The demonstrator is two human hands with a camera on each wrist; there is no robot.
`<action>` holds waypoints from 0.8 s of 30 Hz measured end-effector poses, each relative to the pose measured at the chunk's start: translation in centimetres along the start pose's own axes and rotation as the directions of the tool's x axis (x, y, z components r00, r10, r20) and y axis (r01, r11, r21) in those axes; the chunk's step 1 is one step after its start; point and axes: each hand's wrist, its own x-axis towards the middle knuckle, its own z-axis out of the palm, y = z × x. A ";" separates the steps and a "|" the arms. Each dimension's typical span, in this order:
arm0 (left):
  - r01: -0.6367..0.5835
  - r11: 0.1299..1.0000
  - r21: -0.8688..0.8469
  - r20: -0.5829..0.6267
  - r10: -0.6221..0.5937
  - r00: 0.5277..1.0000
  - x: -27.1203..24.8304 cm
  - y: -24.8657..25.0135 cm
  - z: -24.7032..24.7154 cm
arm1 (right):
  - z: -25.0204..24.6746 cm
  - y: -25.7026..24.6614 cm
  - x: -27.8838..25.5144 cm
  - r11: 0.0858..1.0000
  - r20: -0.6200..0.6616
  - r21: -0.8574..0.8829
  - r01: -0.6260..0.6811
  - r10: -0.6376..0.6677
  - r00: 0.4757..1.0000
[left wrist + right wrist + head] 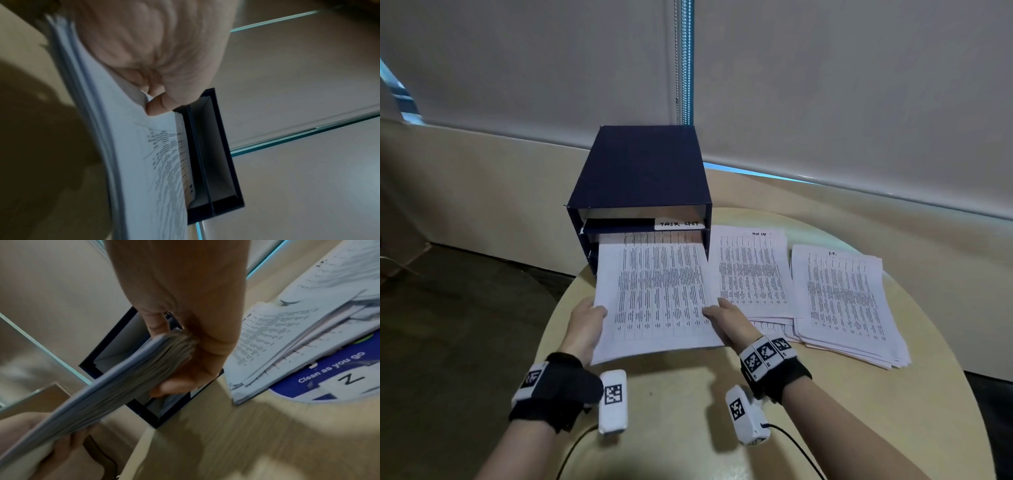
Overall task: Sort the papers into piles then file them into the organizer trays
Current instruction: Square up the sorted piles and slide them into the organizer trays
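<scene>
Wrist bands: black bands with white marker blocks sit on both forearms, nearest to the camera.
Left hand (585, 325): it grasps the left edge of the held stack, thumb on top and the other fingers under the sheets.
Held stack (657, 294): a thick bundle of printed papers with table text, lifted above the counter (681, 411); its far edge is already inside a lower slot of the organizer, the near part is still outside.
Organizer (640, 171): a dark blue box with open slots to the front, standing at the far left part of the round counter. The upper slot has a white label with the handwritten words "TASK LIST" (679, 224).
Right hand (732, 322): it grasps the right edge of the same stack, thumb on top, fingers below.
Middle pile (753, 270): printed sheets lying flat on the counter, just beside the organizer on its right.
Right pile (846, 305): a thicker, a little fanned pile, touching and partly overlapping the middle pile.
Blue sticker (329, 374): it lies under the piles, with the words "Clean as you go", seen in the right wrist view.
</scene>
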 end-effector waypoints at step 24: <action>-0.001 0.832 -0.554 0.051 0.034 0.998 8.0 8.9 11.3 | -8.2 6.4 -1.4 0.884 -0.119 0.465 -0.043 0.111 0.987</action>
